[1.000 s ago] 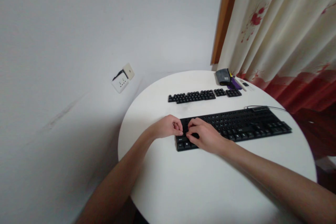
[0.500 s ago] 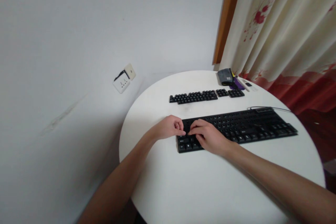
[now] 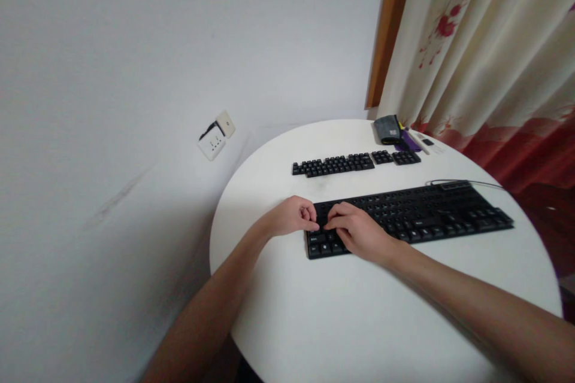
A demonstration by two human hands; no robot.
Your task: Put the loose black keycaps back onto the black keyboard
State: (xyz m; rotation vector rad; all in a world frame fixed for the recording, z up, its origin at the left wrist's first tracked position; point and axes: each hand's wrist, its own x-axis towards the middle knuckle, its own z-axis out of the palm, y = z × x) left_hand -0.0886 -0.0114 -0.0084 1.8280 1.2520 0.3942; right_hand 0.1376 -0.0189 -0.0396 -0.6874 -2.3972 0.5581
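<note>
A black computer keyboard [image 3: 417, 224] lies on the round white table [image 3: 287, 311]. Several keycaps sit on its front rows and right part, while much of the upper area shows bare key sockets. My left hand [image 3: 291, 215] is at the keyboard's left edge with fingers curled, thumb and forefinger brought together. Just to its right, my right hand [image 3: 354, 228] rests over the left part, its thumb and fingertips pinched low among the keys. The fingertips of both hands nearly meet; whatever lies between them is too small and hidden to make out.
Behind the keyboard, loose black keycaps [image 3: 339, 165] stand in rows, with two smaller groups to their right. A grey pouch [image 3: 387, 130], a purple cloth [image 3: 408, 142] and a white stick-like item [image 3: 418, 142] are at the back right. A cable [image 3: 487, 183] runs off the keyboard. A wall socket [image 3: 212, 143] is at left.
The whole view has shifted slightly, so things appear a little farther right. Both hands keep the same pinched posture at the keyboard's left end.
</note>
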